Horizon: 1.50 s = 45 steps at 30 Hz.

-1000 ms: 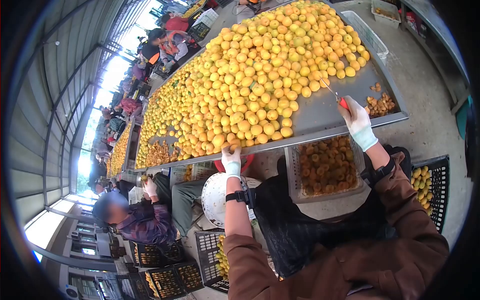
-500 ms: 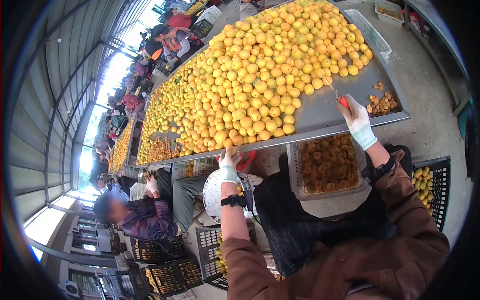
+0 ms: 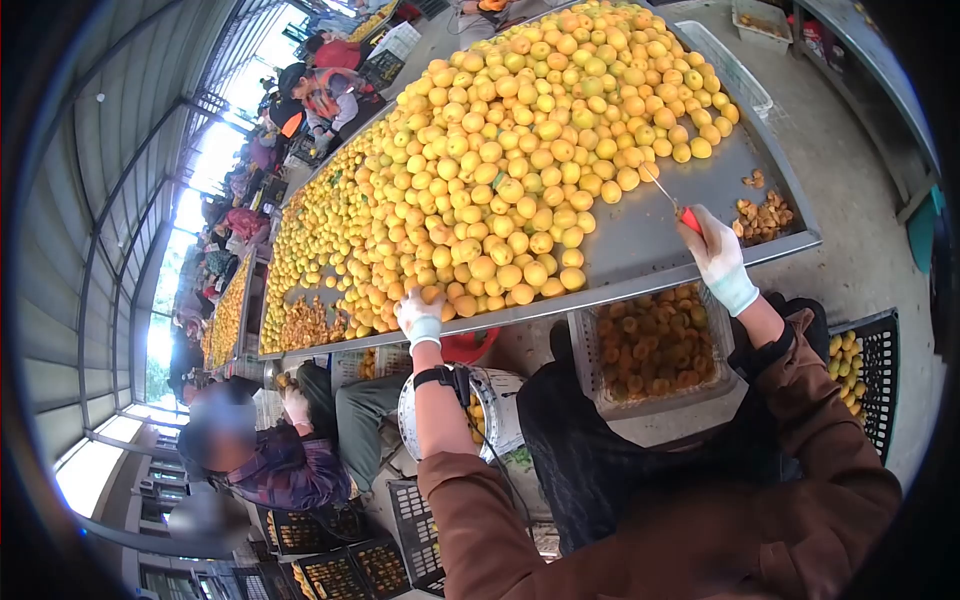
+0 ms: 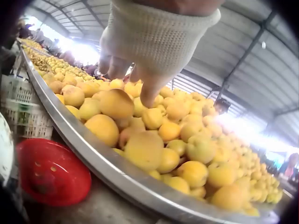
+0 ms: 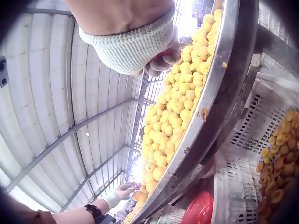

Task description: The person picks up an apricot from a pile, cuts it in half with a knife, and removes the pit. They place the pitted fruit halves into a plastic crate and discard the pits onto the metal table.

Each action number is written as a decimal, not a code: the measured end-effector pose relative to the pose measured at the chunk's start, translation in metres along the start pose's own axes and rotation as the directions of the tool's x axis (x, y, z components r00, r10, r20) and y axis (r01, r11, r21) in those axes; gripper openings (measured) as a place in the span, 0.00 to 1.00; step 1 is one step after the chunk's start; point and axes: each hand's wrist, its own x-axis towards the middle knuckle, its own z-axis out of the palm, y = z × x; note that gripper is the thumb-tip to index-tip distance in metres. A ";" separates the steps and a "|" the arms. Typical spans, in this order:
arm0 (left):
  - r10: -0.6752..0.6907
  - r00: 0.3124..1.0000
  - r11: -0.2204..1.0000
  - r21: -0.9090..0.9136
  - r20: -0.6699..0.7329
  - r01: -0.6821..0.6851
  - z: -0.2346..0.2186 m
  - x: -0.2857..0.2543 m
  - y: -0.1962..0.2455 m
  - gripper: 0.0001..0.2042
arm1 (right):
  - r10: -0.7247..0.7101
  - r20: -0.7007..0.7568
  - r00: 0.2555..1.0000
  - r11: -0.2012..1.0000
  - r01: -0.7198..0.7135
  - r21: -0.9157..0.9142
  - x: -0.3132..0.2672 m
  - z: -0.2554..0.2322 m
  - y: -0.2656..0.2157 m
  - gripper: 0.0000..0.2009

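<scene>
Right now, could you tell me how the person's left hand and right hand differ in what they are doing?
The left hand reaches to the near edge of the fruit pile, its fingers on a yellow fruit; the right hand grips a red-handled tool over bare metal of the table. The left hand lies at the table's front rim, the right farther in, beside a heap of pits. Both wear white gloves.

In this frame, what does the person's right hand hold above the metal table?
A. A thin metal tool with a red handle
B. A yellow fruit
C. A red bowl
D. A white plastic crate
A. The gloved right hand grips a red-handled tool whose thin metal shaft points toward the fruit pile; the left hand is the one reaching to the fruit at the table's near edge.
</scene>
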 end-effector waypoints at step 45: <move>0.224 0.792 -0.233 -0.758 0.568 0.609 -0.055 -0.138 0.258 0.29 | 0.056 0.471 0.880 0.920 0.138 -0.366 -0.027 0.006 -0.020 0.13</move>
